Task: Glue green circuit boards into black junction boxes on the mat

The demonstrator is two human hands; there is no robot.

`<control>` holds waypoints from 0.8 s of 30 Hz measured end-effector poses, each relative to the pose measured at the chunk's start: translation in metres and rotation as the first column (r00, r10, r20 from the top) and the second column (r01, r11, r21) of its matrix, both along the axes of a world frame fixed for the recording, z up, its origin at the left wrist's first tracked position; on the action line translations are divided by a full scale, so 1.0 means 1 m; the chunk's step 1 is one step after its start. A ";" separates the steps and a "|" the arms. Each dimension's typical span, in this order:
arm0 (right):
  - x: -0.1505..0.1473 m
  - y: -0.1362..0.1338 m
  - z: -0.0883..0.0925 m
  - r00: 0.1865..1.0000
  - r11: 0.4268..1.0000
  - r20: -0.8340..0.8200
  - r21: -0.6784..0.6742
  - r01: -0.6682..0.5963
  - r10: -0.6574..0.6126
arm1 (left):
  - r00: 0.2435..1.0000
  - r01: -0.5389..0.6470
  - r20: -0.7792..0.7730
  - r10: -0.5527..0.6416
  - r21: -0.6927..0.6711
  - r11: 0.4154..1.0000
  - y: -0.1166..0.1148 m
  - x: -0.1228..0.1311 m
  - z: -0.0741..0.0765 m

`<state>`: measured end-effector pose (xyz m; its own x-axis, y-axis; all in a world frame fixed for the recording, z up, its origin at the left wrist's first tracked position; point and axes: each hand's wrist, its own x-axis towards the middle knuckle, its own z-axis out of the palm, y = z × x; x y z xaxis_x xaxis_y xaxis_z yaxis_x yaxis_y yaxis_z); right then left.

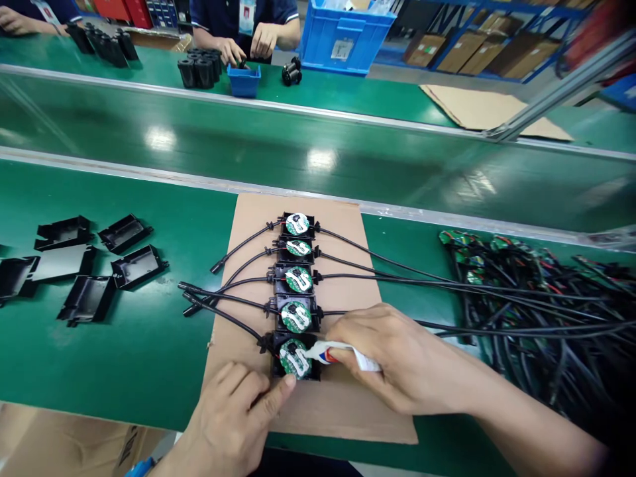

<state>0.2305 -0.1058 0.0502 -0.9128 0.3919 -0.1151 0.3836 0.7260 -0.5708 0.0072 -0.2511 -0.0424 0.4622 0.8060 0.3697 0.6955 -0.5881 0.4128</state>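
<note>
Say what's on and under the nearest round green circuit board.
On the board: white paste. A white squeeze tube points at it; the left hand has its thumb at the near edge. Beneath: a black rectangular plastic box. Board's underside and box interior are covered.

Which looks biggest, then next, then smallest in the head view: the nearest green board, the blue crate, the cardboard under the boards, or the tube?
1. Cardboard
2. Blue crate
3. Green board and tube: can't rank these, because the right hand hides part of the tube.
</note>
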 end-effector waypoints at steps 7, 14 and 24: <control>0.002 0.002 0.007 0.999 0.999 0.051 -0.039 0.004 -0.002 | 1.000 -0.013 -0.002 0.013 0.043 0.999 0.002 0.001 0.001; 0.013 0.008 0.011 0.985 0.963 -0.036 -0.216 0.159 -0.171 | 0.999 -0.017 -0.034 0.019 0.046 0.999 -0.001 0.000 -0.003; 0.035 0.050 -0.023 0.491 0.511 -0.235 -0.650 0.562 -0.839 | 0.997 -0.066 -0.013 0.071 0.250 0.966 0.006 -0.001 -0.032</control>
<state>0.2657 -0.0557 0.0274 -0.3041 0.9446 -0.1236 0.2164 -0.0578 -0.9746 0.0065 -0.2455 -0.0740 0.4194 0.7195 0.5536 0.7450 -0.6212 0.2430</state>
